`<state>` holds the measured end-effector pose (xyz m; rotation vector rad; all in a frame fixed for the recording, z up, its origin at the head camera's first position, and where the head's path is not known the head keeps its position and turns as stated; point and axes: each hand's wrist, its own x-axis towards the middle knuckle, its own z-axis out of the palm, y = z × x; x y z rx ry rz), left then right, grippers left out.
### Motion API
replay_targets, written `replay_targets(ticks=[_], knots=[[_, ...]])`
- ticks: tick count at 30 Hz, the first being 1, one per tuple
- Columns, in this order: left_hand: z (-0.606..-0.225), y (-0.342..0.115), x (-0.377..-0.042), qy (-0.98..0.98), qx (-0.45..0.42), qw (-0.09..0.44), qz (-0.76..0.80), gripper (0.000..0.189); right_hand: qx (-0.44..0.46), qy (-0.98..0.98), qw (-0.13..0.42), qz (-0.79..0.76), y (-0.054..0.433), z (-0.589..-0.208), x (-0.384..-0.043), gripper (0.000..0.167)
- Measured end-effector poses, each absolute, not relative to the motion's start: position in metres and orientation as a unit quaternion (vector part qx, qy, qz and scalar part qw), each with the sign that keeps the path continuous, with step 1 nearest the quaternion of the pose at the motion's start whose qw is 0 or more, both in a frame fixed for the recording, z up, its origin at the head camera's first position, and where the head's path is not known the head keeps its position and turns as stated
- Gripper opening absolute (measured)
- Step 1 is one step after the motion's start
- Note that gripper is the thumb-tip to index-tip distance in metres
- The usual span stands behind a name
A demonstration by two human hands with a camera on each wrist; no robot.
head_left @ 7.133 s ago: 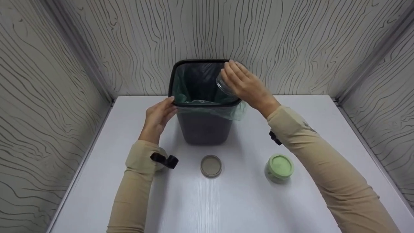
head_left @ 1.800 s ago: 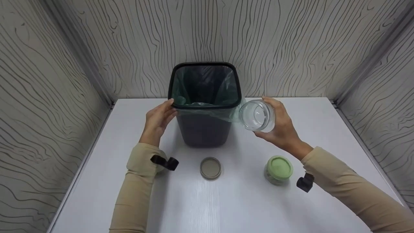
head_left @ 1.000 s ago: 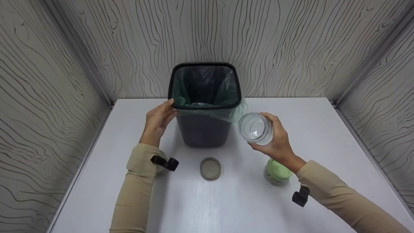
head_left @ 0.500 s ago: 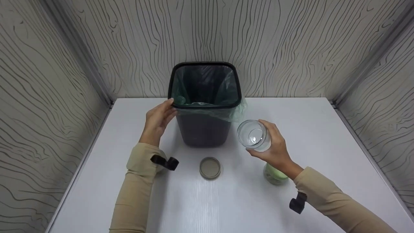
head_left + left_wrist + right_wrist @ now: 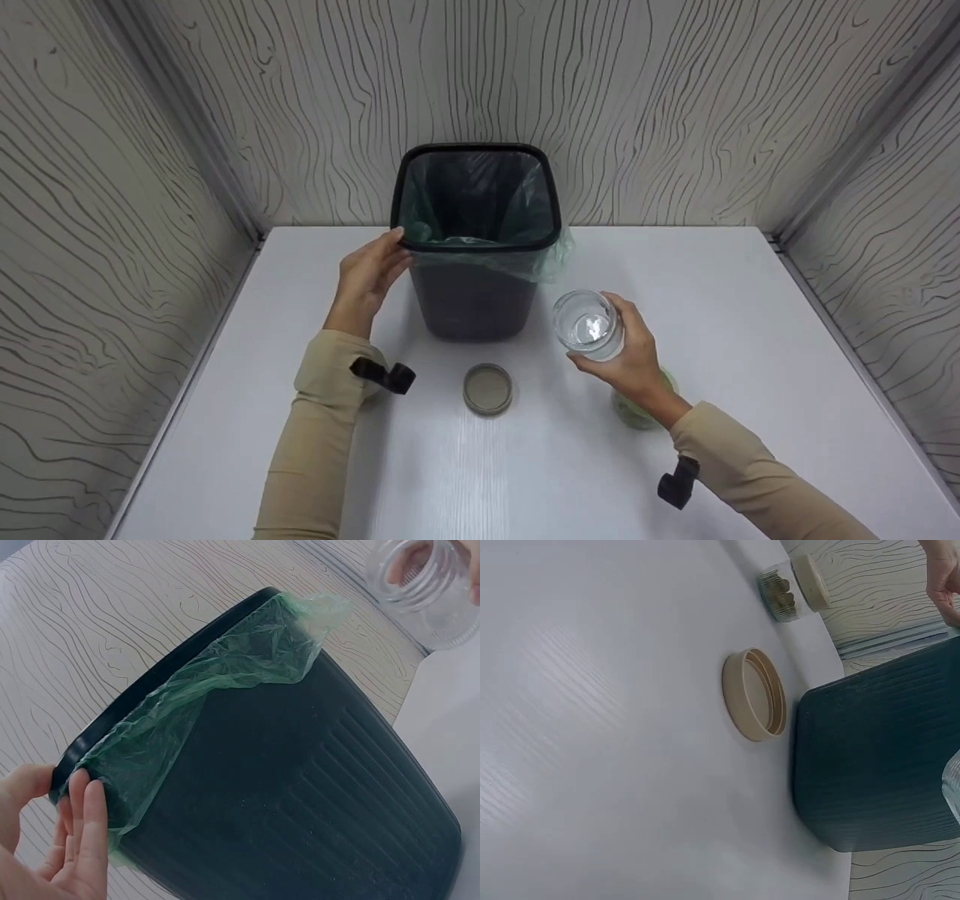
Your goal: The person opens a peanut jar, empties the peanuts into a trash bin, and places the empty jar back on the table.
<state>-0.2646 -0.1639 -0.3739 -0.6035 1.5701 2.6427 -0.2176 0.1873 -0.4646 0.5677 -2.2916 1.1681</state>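
My left hand (image 5: 361,281) pinches the near left corner of the rim of a dark trash can (image 5: 472,300), thumb over the rim and fingers beneath. A thin green bag (image 5: 247,652) lines the can and folds over its edge. To the right of the can, my right hand (image 5: 628,360) grips a clear glass jar (image 5: 581,330) round its side, above the table. The jar has no lid, and its mouth tilts toward the head camera; nothing shows inside. A beige round lid (image 5: 487,390) lies inner side up on the table in front of the can.
A green-lidded jar (image 5: 632,411) stands partly hidden under my right wrist. Another jar (image 5: 780,596), beige-lidded with brown pieces inside, stands by my left forearm, which mostly covers it in the head view. Wood-patterned walls (image 5: 480,75) enclose the white table (image 5: 555,480).
My right hand has brought the glass jar from over the can's opening out to the right, then down toward me. My left hand has kept its hold on the rim.
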Motion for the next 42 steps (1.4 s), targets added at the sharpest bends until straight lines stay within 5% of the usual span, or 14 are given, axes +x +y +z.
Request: replay_targets(ticks=[9, 29, 42], knots=[[-0.373, -0.164, -0.266, 0.502, -0.200, 0.011, 0.841, 0.040, 0.151, -0.873, 0.177, 0.428, 0.181, -0.477, -0.206, 0.089], [-0.373, -0.164, -0.266, 0.490, -0.197, 0.005, 0.849, 0.021, 0.091, -0.874, 0.125, 0.460, 0.178, -0.506, -0.201, 0.087], [-0.372, -0.164, -0.265, 0.499, -0.207, 0.009, 0.842, 0.048, 0.049, -0.879, 0.068, 0.470, 0.171, -0.530, -0.196, 0.087]])
